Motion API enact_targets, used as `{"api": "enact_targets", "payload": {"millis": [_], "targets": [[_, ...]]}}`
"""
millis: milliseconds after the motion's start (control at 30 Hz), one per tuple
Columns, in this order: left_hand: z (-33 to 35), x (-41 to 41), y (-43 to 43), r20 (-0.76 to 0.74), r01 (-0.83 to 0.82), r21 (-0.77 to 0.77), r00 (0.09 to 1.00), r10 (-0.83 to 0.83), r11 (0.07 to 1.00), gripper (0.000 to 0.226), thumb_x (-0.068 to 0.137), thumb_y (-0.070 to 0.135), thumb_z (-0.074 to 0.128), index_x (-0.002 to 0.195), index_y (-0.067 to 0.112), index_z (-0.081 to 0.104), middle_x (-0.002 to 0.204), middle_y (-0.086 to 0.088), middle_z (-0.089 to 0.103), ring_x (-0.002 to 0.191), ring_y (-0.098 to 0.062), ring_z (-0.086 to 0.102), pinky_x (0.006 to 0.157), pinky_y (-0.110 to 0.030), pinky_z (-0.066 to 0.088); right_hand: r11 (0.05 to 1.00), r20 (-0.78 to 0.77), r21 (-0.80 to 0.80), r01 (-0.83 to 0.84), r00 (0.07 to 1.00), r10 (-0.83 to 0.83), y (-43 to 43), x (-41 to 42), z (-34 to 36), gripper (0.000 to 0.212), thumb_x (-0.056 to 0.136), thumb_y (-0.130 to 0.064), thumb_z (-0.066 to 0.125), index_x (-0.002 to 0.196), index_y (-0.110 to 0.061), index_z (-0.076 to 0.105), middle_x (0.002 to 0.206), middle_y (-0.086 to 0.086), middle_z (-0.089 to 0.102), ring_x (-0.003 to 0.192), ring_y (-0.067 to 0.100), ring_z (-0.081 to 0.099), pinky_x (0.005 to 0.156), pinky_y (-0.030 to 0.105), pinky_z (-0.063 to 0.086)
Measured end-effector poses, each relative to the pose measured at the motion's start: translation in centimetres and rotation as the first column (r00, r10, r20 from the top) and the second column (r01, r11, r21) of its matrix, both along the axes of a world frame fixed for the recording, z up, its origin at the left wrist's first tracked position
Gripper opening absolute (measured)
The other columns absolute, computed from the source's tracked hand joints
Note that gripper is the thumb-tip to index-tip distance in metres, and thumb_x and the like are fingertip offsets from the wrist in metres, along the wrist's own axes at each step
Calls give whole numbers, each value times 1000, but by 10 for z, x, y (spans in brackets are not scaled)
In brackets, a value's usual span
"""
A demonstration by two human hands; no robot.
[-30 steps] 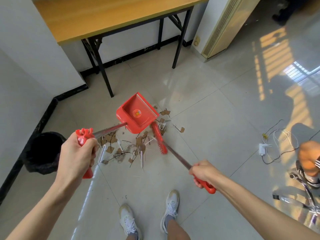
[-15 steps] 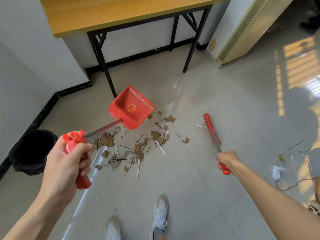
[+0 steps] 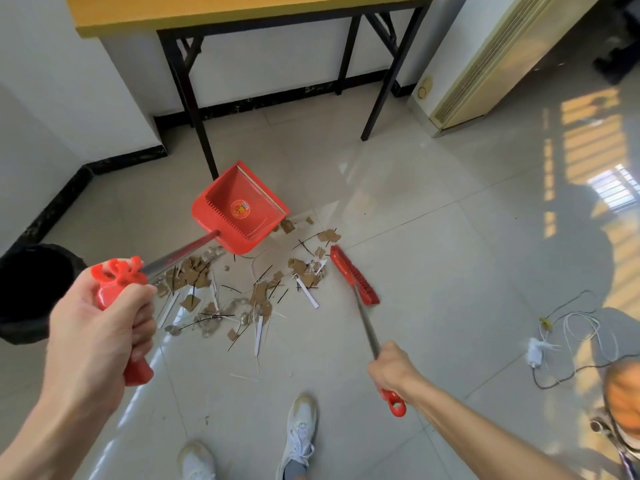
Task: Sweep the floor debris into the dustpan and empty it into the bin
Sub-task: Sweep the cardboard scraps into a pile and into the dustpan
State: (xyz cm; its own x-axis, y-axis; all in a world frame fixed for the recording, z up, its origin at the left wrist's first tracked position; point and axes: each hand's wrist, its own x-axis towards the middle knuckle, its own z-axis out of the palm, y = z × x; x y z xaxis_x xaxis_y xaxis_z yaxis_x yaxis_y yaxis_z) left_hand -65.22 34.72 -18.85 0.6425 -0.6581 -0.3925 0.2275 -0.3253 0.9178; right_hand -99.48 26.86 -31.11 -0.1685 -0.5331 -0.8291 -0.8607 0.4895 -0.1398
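Observation:
My left hand (image 3: 93, 327) grips the red handle of a long-handled red dustpan (image 3: 239, 209), whose pan sits at the far edge of the debris with nothing visible inside it. My right hand (image 3: 393, 367) grips the handle of a red broom (image 3: 353, 275); its brush head rests on the floor at the right edge of the debris. The debris (image 3: 242, 289) is a scatter of brown cardboard scraps, white strips and thin black sticks on the grey tiles between pan and broom. A black bin (image 3: 24, 292) stands at the left, by the wall.
A wooden table (image 3: 242, 8) on black legs stands just behind the dustpan. A cream standing unit (image 3: 485, 64) is at the back right. White cables and a charger (image 3: 554, 337) lie on the floor at the right. My white shoes (image 3: 298, 434) are below the debris.
The broom head swung out to the right, then came back left to the debris edge. The dustpan stayed at the pile's far edge.

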Motion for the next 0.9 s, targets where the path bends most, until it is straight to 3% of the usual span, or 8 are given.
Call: {"api": "enact_targets", "payload": {"millis": [133,300,467,567,767,900], "targets": [[9,5,4,-15,-12,-3,1000,12,1000,26,96,-3,53,108,20,58,46,16,37,35,0,27,36,-14,19,997,45,63,-55,998,52,24,8,20,25,80,-4,41,96,2,58,60,12,55,35,19,49,37,24,40],[24,18,14,0,-11,-19,1000,11,1000,15,97,6,62,102,19,61,47,14,39,38,-4,27,36,-14,21,992,122,114,-50,992,36,40,5,55,11,79,-5,44,77,-11,54,50,8,49,35,18,43,39,24,38],[37,39,23,12,30,-54,999,-30,998,12,95,15,71,99,16,61,50,12,38,41,-8,27,38,-17,22,991,157,133,33,986,-54,37,-9,99,21,85,-3,53,100,-11,64,50,6,46,33,14,38,33,18,32],[37,49,24,36,31,-61,999,-29,998,11,95,10,68,96,19,62,50,11,38,42,-9,27,38,-17,22,996,140,61,64,987,-72,16,-10,109,21,87,-1,53,104,-6,65,50,7,44,31,14,37,33,17,32],[17,62,16,55,33,-29,998,-32,999,23,95,2,57,91,24,64,50,8,34,38,-8,23,40,-15,20,977,84,-130,167,984,-157,-71,-10,81,10,90,2,52,92,-1,60,48,12,46,30,18,38,32,18,32],[0,65,-4,48,34,13,998,-34,999,24,100,8,55,91,27,65,47,11,33,32,-5,23,40,-24,9,945,54,-232,232,973,-226,-153,-10,51,19,95,-12,53,80,-2,56,41,10,48,29,18,39,40,23,32]]}}
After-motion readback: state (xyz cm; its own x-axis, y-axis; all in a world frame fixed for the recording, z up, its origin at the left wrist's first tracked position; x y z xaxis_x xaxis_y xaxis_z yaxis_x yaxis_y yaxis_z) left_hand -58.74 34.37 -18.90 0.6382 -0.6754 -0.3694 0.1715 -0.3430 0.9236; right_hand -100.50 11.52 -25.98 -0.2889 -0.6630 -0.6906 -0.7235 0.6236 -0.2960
